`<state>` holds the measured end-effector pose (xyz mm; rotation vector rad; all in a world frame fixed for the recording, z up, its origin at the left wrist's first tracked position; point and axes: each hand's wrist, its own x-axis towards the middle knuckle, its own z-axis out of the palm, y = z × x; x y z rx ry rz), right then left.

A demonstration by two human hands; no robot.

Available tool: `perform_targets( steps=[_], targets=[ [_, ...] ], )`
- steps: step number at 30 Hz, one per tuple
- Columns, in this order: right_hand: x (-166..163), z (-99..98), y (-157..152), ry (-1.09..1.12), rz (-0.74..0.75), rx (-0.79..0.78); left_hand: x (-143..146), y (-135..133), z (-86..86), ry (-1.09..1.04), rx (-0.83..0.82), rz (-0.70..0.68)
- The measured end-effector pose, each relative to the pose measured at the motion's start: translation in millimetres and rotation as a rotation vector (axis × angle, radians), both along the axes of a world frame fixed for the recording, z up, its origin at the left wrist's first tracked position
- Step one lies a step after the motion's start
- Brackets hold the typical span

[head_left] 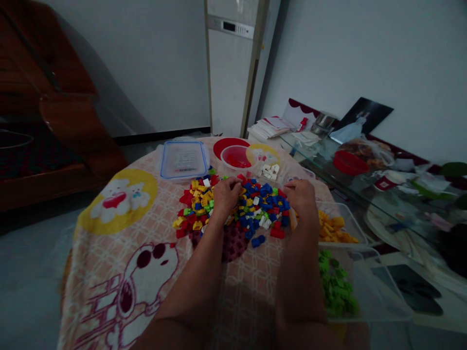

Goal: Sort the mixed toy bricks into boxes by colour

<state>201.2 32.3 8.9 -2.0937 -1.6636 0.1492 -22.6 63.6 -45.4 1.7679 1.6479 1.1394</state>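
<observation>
A heap of small coloured bricks (255,206) in red, yellow, blue, green and white lies on a round table with a cartoon-print cloth (120,253). My left hand (226,194) rests on the heap's middle, fingers curled down into the bricks. To its right, my right hand (301,197) sits at the heap's right edge with fingers bent over the bricks. What either hand holds is hidden under the fingers.
A clear tray of yellow bricks (337,229) and one of green bricks (337,287) stand at the right. Behind the heap are a clear box lid (183,159), a red-bottomed tub (237,158) and white bricks (270,170). A cluttered glass table (394,194) stands to the right.
</observation>
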Motion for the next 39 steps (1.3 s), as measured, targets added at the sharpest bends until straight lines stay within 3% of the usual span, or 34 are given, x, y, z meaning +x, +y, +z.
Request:
perform_targets(
  steps=[5, 11, 20, 28, 34, 39],
  targets=[
    [-15, -10.3, 10, -0.082, 0.112, -0.205, 1, 2, -4.1, -0.01, 0.015, -0.004],
    [-12, -21.2, 14, 0.017, 0.174, -0.25, 1, 2, -4.4, 0.019, 0.013, 0.004],
    [9, -39.6, 29, 0.215, 0.023, 0.055, 1, 3, -7.0, 0.009, 0.026, 0.002],
    [7, -17.5, 15, 0.18, -0.272, 0.288, 2, 1, -5.4, 0.021, 0.038, 0.007],
    [3, -27.5, 24, 0.231, -0.092, 0.185, 1, 2, -6.9, 0.012, 0.023, -0.004],
    [-16, -32.6, 26, 0.206, 0.081, -0.017, 2, 2, -6.9, 0.01, 0.019, 0.004]
  ],
)
